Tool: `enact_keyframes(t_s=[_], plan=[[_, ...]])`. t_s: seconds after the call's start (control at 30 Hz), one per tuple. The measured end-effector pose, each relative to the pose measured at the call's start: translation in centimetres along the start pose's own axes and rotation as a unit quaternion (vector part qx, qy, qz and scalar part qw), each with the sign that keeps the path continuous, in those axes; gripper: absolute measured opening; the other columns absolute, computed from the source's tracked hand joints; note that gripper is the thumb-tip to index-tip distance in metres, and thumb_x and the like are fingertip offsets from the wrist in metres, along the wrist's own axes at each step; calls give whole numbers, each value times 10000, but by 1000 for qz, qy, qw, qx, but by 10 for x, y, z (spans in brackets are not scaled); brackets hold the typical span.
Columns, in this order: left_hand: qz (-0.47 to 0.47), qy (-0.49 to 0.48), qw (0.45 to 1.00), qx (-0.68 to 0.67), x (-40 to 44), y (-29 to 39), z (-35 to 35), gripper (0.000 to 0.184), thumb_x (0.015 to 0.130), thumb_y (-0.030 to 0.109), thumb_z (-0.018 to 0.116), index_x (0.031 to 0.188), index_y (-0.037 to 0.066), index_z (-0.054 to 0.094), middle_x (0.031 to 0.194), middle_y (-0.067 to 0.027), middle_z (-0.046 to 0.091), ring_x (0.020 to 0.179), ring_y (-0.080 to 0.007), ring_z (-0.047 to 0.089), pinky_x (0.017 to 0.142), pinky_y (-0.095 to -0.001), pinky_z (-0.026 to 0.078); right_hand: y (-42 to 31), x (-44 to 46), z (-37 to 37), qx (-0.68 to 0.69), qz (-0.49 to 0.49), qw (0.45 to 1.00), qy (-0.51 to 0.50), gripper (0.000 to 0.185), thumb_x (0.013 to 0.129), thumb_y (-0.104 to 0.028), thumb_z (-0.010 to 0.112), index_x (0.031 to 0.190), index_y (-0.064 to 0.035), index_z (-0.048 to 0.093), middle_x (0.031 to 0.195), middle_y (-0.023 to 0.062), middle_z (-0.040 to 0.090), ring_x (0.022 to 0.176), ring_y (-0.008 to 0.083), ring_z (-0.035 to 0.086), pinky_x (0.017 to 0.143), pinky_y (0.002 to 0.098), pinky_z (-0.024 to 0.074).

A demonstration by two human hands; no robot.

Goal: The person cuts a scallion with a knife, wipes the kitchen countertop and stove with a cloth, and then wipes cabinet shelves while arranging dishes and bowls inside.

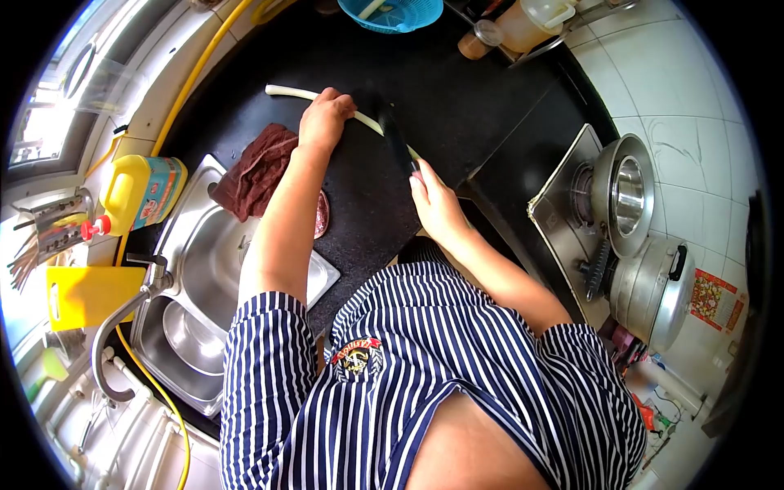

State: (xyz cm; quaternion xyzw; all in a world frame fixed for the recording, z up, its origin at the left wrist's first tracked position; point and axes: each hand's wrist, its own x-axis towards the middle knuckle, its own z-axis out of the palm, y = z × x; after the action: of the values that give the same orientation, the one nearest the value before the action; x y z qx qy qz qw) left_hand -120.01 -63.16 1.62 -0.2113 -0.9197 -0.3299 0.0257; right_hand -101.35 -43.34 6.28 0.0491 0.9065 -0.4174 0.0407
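A long white green onion stalk (290, 91) lies across the black countertop (359, 188), its pale end to the left. My left hand (327, 118) is closed around its middle. In my right hand (437, 200) is the handle of a kitchen knife (395, 135), whose dark blade crosses the stalk to the right of my left hand. A short bit of stalk shows past the blade, near my right fingers. The blade blurs into the dark counter, so I cannot tell whether it is cutting in.
A blue basket (400, 23) with a pale stalk inside stands at the back. To the left are a dark red cloth (257, 171), a steel sink (204, 253) and a yellow jug (131, 192). A stove with a wok (625, 196) and a pot (653, 286) is at the right.
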Motion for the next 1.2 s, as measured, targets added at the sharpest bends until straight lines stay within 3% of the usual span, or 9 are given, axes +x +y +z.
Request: enact_keyframes(t_s=[0.17, 0.4, 0.53, 0.67, 0.83, 0.9, 0.97, 1.07, 1.2], plan=[[-2, -3, 1000, 2, -2, 0, 0, 79, 820, 122, 664, 897, 123, 678, 944, -69, 600, 958, -283, 615, 798, -382, 511, -1, 37, 23, -42, -23, 999, 26, 423, 1017, -219, 471, 1349, 40, 428, 1112, 252, 654, 1025, 381, 654, 871, 413, 534], [43, -29, 999, 18, -1, -7, -4, 183, 809, 67, 667, 987, 110, 676, 1015, -88, 603, 998, -305, 609, 840, -380, 508, 11, -10, 18, -28, -43, 997, 54, 400, 996, -180, 526, 1356, -20, 460, 1062, 256, 668, 984, 378, 669, 846, 404, 535], [53, -66, 996, 13, -1, -7, -18, 164, 818, 79, 654, 967, 132, 695, 1009, -69, 601, 994, -290, 614, 836, -383, 511, 12, -40, -14, 75, 47, 996, -17, 430, 994, -202, 544, 1384, -39, 468, 1113, 236, 669, 1034, 312, 675, 886, 342, 521], [119, 4, 990, 72, -3, -18, -36, 145, 817, 106, 649, 948, 125, 706, 889, -83, 612, 913, -312, 602, 789, -405, 498, 17, -57, -52, 70, 45, 995, 63, 434, 1004, -217, 540, 1393, -38, 465, 1095, 203, 681, 1009, 265, 681, 860, 338, 527], [99, 13, 987, 123, 2, 10, -63, 173, 843, 101, 645, 1007, 106, 701, 947, -90, 634, 948, -301, 595, 835, -400, 466, 41, -51, -73, 151, 102, 973, 142, 405, 1010, -216, 541, 1367, -29, 493, 1002, 133, 681, 879, 169, 653, 800, 296, 523], [181, 25, 969, 167, 4, 42, -61, 171, 829, 100, 611, 964, 161, 696, 880, -36, 596, 936, -264, 588, 832, -414, 439, 49, -49, -76, 186, 113, 962, 163, 406, 1020, -233, 522, 1380, -50, 484, 839, 43, 571, 680, 92, 519, 602, 238, 427], [236, -42, 958, 156, -5, 84, -48, 231, 818, 41, 618, 1005, 156, 692, 907, -52, 582, 961, -264, 587, 991, -467, 425, 52, -48, -78, 214, 122, 953, 178, 406, 1029, -250, 503, 1393, -71, 475, 676, -47, 461, 481, 15, 386, 404, 179, 331], [311, -172, 913, 200, -33, 144, -4, 295, 807, 41, 620, 1053, 193, 677, 905, -21, 540, 993, -215, 578, 1158, -505, 299, 49, -49, -84, 237, 148, 942, 183, 407, 1028, -266, 506, 1395, -91, 478, 666, -46, 462, 462, 15, 379, 390, 182, 325], [325, -223, 908, 141, -61, 161, 55, 266, 831, 123, 592, 1076, 204, 659, 958, -30, 545, 1029, -216, 566, 1136, -500, 315, 56, -51, -89, 240, 162, 940, 182, 415, 1026, -282, 509, 1393, -91, 481, 662, -45, 463, 447, 16, 378, 375, 186, 317]])
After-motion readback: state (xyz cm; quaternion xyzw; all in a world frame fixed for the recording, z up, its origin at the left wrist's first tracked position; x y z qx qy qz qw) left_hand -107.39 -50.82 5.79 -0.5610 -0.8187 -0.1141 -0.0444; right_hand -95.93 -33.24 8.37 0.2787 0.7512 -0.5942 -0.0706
